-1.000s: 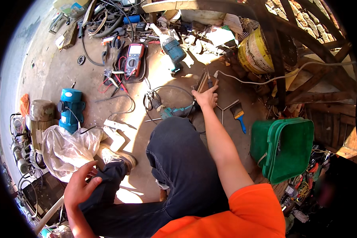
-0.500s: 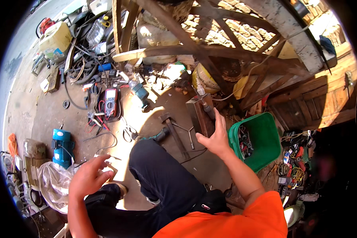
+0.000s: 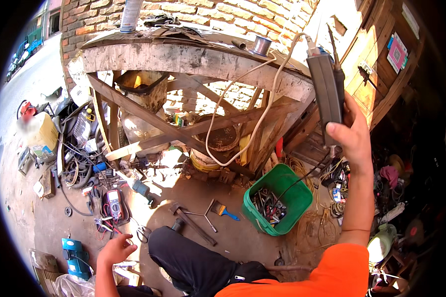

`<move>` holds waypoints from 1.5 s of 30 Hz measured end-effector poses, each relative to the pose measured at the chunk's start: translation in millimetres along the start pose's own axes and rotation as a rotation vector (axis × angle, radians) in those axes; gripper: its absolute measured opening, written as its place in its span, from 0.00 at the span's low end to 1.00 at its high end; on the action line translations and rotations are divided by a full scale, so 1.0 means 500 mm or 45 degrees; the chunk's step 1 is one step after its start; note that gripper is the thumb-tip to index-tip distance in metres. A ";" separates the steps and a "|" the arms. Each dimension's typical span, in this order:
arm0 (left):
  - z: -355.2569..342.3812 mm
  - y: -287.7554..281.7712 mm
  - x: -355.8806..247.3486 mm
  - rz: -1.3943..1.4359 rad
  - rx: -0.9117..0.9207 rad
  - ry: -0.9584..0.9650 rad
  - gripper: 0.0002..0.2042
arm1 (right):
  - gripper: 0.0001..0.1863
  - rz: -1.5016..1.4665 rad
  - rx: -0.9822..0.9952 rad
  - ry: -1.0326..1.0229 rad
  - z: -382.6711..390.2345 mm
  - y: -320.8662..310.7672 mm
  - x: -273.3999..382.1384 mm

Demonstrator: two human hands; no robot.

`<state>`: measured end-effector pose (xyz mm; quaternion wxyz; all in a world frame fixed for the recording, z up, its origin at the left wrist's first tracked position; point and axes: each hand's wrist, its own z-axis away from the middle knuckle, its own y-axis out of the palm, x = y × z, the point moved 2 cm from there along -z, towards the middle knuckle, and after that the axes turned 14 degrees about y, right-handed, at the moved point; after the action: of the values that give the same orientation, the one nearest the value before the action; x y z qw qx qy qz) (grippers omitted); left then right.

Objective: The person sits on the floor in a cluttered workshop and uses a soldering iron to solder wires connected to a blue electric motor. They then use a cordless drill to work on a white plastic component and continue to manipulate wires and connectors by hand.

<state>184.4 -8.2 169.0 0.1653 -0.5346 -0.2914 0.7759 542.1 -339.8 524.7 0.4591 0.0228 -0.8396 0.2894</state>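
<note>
In my right hand (image 3: pixel 353 132) is a long dark extension socket box (image 3: pixel 325 94), held upright near the bench's right end. My thumb presses one side and the fingers wrap behind it. A pale cable (image 3: pixel 270 101) joins its top by a plug, and a dark cord hangs below it. My left hand (image 3: pixel 115 248) hovers by my knee with fingers loosely parted, holding nothing. Close by are the multimeter (image 3: pixel 115 203) and scissors (image 3: pixel 142 233). Past my knee lie a hammer (image 3: pixel 195 225), a three-armed wrench (image 3: pixel 206 215) and a blue-handled brush (image 3: pixel 224 210).
A wooden bench (image 3: pixel 183 58) with crossed legs spans the back. The green bucket (image 3: pixel 250 210) holds small parts. Cables and a yellowish jug (image 3: pixel 43 138) crowd the left. A blue motor (image 3: pixel 75 258) stands front left; loose parts fill the right beside a wooden door (image 3: pixel 381 64).
My right hand has raised the socket box from the floor, up and to the right. The brush now shows where the box stood. My view has tilted up toward the bench.
</note>
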 end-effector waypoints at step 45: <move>0.204 0.139 0.337 -0.206 -0.214 -0.406 0.25 | 0.14 -0.133 -1.081 -0.177 -0.188 -0.105 -0.438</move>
<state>30.8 5.4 27.9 0.1337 -0.3916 -0.4198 0.8078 755.6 -385.6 415.7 0.3842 -0.1061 -0.9108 -0.1074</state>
